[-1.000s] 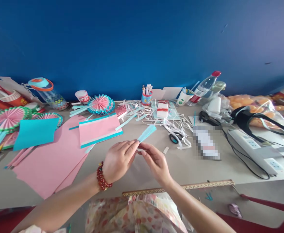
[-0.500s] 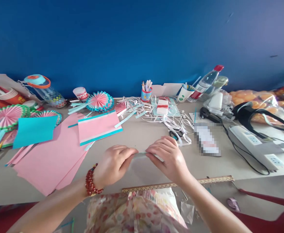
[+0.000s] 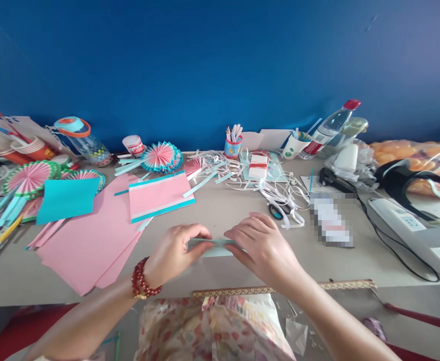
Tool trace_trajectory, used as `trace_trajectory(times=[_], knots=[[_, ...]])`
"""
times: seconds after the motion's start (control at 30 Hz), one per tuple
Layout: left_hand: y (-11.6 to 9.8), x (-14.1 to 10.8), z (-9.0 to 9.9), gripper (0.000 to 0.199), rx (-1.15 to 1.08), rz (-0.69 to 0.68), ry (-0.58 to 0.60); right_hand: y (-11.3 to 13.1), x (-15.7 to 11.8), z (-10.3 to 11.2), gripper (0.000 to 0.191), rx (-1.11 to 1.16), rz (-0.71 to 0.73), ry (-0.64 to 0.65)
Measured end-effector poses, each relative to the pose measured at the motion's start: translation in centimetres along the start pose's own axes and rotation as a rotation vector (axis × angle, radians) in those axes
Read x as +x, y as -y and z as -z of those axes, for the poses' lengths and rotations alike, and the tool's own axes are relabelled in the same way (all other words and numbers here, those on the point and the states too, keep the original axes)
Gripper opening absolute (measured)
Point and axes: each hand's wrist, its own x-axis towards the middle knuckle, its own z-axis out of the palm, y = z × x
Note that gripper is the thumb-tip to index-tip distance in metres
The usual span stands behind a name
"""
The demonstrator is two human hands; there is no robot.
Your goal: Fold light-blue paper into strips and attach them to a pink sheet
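Centre frame, low over the bench (image 3: pixel 242 210): left hand (image 3: pixel 174 250) and right hand (image 3: pixel 265 245) are pinching opposite ends of a pale blue paper strip (image 3: pixel 214 246). Probably light, floppy, easily creased; hold by the ends.

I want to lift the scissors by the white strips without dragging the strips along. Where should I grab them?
Take the scissors by the dark loop handle, the only part showing, coming from the near table edge. White paper strips lie tangled over the blades behind, so a reach from the far side would likely snag them.

No text, label or number anywhere on the table is sharp enough to read.
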Motion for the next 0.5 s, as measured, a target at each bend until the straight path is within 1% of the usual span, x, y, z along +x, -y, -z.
trace_trajectory(times=[0.13,0.23,0.33,0.5], knots=[[-0.26,0.05,-0.5,0.01,-0.044,0.0,-0.026,0.83,0.67,-0.49,0.02,0.058,0.014,0.025],[0.02,-0.14,-0.51,0.016,-0.106,0.023,-0.023,0.63,0.76,-0.53,0.022,0.131,0.022,0.051],[0.49,-0.41,-0.48,0.022,-0.134,0.066,-0.024,0.33,0.71,-0.32,0.024,0.153,0.026,0.109],[0.5,-0.74,-0.59,0.024,-0.136,0.08,-0.062,0.25,0.9,-0.07,0.027,0.171,0.016,0.162]])
